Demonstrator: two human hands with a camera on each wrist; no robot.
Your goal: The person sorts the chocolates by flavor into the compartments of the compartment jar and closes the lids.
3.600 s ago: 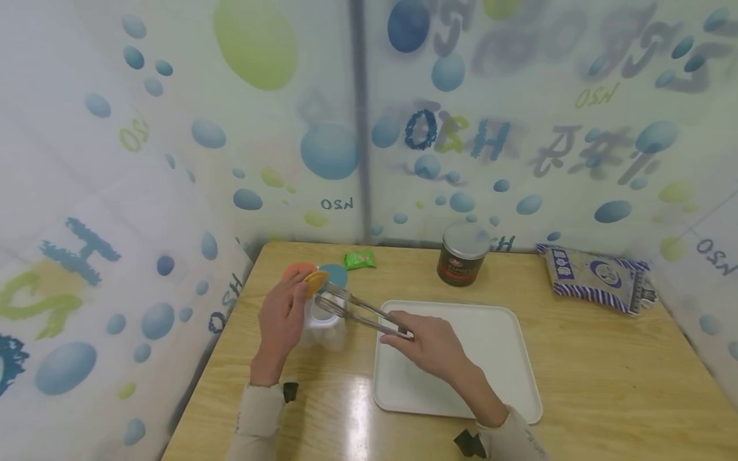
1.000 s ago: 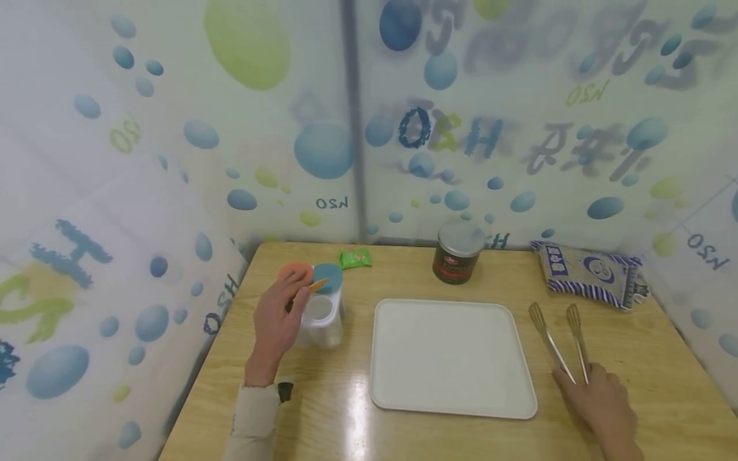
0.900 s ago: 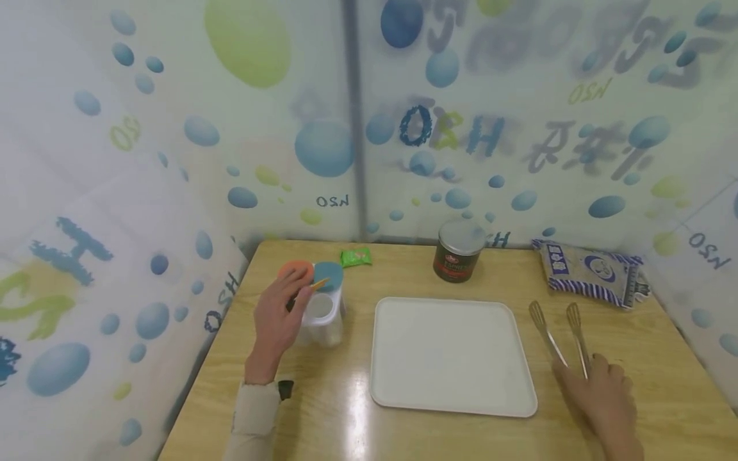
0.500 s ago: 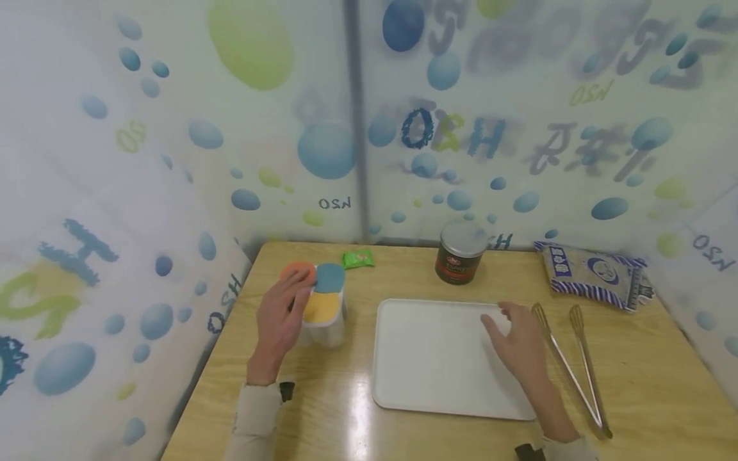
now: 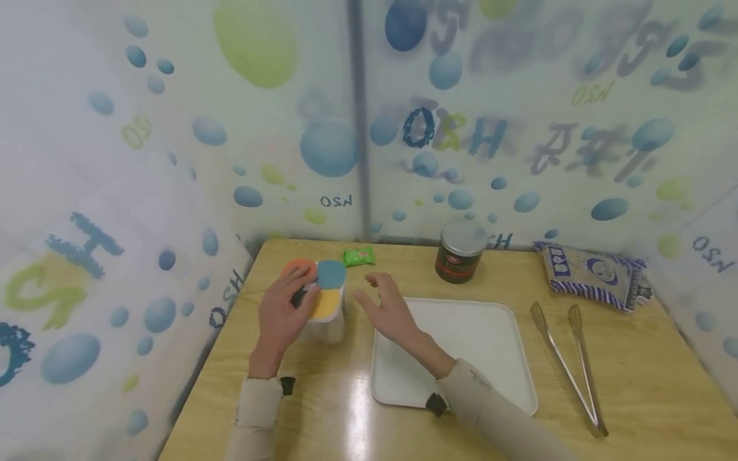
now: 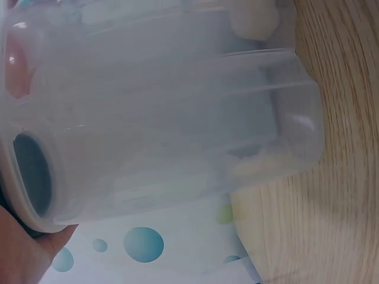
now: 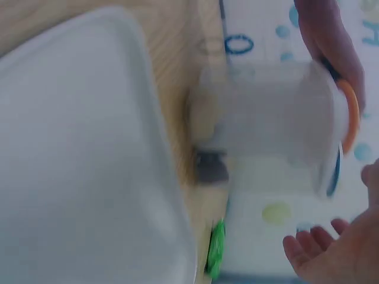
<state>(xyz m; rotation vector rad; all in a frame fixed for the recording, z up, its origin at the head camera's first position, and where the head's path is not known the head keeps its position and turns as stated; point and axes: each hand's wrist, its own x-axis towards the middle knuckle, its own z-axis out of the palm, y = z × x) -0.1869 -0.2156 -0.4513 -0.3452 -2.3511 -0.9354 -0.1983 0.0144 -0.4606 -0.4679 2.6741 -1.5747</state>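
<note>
A clear plastic storage box [image 5: 330,331] with orange [image 5: 300,264], blue [image 5: 331,274] and yellow [image 5: 327,303] lids stands at the table's left. My left hand [image 5: 281,315] rests on top of it, fingers over the orange lid and thumb at the yellow one, which lies flat. To the right, past the box and above the tray's corner, my right hand [image 5: 393,312] hovers with thumb and fingers apart, holding nothing. Through the box's cloudy wall [image 6: 148,130] in the left wrist view, a pale lump [image 6: 254,19] shows. Metal tongs [image 5: 567,368] lie spread on the table, right of the tray.
A white tray [image 5: 478,349] occupies the middle of the wooden table. Along the back are a small green packet [image 5: 359,257], a dark can with a silver lid [image 5: 460,253] and a striped bag [image 5: 596,274]. Printed curtains enclose the table.
The tongs went from my right hand onto the table. My right hand then moved left across the tray, emptied. The yellow lid, tilted up under my left hand before, is now down.
</note>
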